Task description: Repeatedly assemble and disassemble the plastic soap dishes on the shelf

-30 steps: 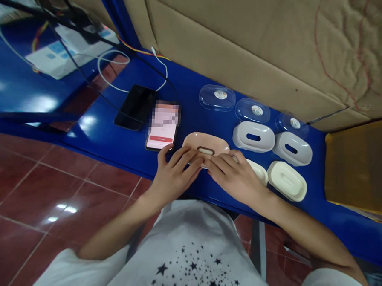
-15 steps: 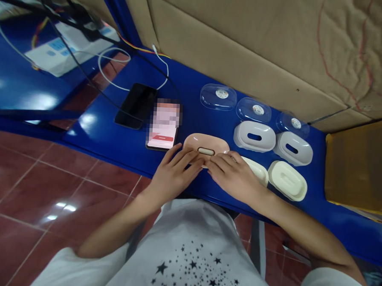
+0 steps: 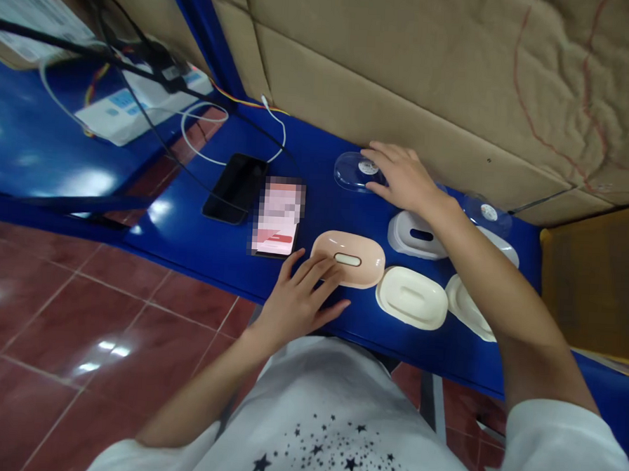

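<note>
A peach oval dish (image 3: pixel 369 261) with a cream piece in its central slot lies on the blue table. The fingers of my left hand (image 3: pixel 298 298) rest spread on its left front edge. Farther back, my right hand (image 3: pixel 402 177) reaches over a clear lid (image 3: pixel 352 174) with a round sticker; its fingers are apart at the lid's right side. White slotted pieces (image 3: pixel 406 240) are partly hidden under my right forearm. Two cream trays lie in front, one (image 3: pixel 414 297) beside the peach dish and one (image 3: pixel 466 307) partly behind my forearm.
A lit phone (image 3: pixel 278 223) and a dark phone (image 3: pixel 235 189) lie left of the dish. White and black cables run behind them from a power strip (image 3: pixel 120 116). Another clear lid (image 3: pixel 487 213) sits by the cardboard (image 3: pixel 407 72). A brown box (image 3: pixel 597 278) stands right.
My right hand has left the peach dish and moved back to the leftmost clear lid. My left hand stays at the dish, fingers more spread. The view has shifted slightly.
</note>
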A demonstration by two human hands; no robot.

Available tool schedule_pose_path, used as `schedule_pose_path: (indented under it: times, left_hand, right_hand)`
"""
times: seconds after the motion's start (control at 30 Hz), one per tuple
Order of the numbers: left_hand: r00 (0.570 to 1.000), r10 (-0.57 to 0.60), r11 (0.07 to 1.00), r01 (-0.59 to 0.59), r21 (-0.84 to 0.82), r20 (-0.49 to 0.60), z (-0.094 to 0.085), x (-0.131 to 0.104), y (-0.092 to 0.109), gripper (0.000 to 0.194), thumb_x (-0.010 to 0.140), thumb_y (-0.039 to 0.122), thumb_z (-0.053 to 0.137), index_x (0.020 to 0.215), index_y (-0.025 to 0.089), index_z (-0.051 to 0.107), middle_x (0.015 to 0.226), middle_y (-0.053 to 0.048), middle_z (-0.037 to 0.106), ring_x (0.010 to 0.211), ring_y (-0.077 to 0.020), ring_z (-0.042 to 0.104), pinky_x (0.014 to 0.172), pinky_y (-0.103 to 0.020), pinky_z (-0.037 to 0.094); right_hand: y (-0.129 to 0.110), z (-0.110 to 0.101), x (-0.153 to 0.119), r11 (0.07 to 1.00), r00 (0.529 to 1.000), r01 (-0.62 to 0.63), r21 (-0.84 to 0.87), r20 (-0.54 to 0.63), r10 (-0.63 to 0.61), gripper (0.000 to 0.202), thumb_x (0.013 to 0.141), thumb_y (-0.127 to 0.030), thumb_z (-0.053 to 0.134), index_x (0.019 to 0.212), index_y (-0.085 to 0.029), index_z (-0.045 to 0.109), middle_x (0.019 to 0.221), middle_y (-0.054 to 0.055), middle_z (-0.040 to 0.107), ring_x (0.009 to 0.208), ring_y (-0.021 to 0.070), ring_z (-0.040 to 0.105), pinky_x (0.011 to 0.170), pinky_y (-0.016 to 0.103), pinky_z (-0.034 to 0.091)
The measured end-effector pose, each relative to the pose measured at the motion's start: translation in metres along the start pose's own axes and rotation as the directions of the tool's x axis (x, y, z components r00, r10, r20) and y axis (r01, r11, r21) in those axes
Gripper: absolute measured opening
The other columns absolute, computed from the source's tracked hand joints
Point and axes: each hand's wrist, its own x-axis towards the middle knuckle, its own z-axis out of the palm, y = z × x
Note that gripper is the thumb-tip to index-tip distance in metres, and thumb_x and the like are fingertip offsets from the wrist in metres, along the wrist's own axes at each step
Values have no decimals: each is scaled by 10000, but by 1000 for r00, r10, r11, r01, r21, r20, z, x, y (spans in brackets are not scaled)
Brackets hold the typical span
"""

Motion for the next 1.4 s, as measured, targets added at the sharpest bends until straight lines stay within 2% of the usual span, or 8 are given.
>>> schedule_pose_path:
  times: [0.13,0.33,0.47,0.73,0.83,1.0,1.3,1.4]
  left_hand:
    - [999,-11,1000,10,-19,-41,1,0,-1,344,1039,368,696,1318,169,671,1353,-145,753,1321,-314,681,1209,-540,437]
    - [999,-14,1000,13,-26,-37,1,0,-2,341,1039,360,691,1319,168,663,1343,-144,755,1322,-317,680,1215,-544,428]
    - [1000,14,1000,-14,-23,-22,-1,1,-2,376,1038,385,695,1351,179,657,1362,-142,745,1335,-330,674,1248,-591,380]
    - [998,61,997,-61,-42,-7,0,-5,-4,418,1023,341,735,1399,197,622,1433,-168,668,1353,-339,645,1196,-586,491]
    - [992,-39,992,24,-125,-117,0,-10,-5,489,994,255,766,1446,238,579,1479,-163,583,1382,-327,613,1136,-531,579]
    - [934,-240,941,156,-301,-266,-1,-7,-4,660,912,266,864,1479,261,527,1519,-149,486,1412,-323,577,1137,-528,602]
    - [979,-164,951,125,-283,-120,1,0,-6,544,980,243,794,1469,267,558,1523,-150,513,1380,-316,611,1115,-532,616]
    - [977,-165,950,120,-290,-135,2,0,-6,532,973,253,804,1452,273,571,1533,-144,506,1398,-319,601,1105,-519,622]
  right_hand:
    - [8,13,13,997,996,63,52,56,-66,683,1005,-443,682,1608,-182,491,1671,207,498,1548,406,444,1227,612,345]
    - [-2,15,-9,989,996,54,139,61,-63,663,885,-460,797,1487,-258,604,1375,134,600,1257,338,629,1104,540,484]
    - [-7,15,-25,973,994,66,222,70,-83,702,840,-424,838,1484,-283,599,1378,108,559,1140,284,658,1003,451,568]
    - [-56,-5,-74,980,988,80,181,-145,-53,495,951,-374,753,1412,-251,622,1557,166,558,1436,378,565,1142,572,498]
    - [-84,-7,-104,975,989,103,198,-123,-80,464,995,-406,724,1422,-261,612,1560,162,580,1474,366,549,1152,561,503]
    - [-111,2,-131,967,988,149,209,-75,-136,455,1012,-343,720,1435,-240,589,1579,161,583,1547,368,484,1193,577,483]
    - [-124,5,-140,972,977,210,105,-64,-204,461,1068,-353,641,1494,-196,562,1596,185,575,1571,388,450,1231,607,468]
    - [-125,3,-140,974,980,198,112,-29,-196,459,1074,-361,631,1506,-220,565,1612,174,567,1584,379,434,1245,619,453]
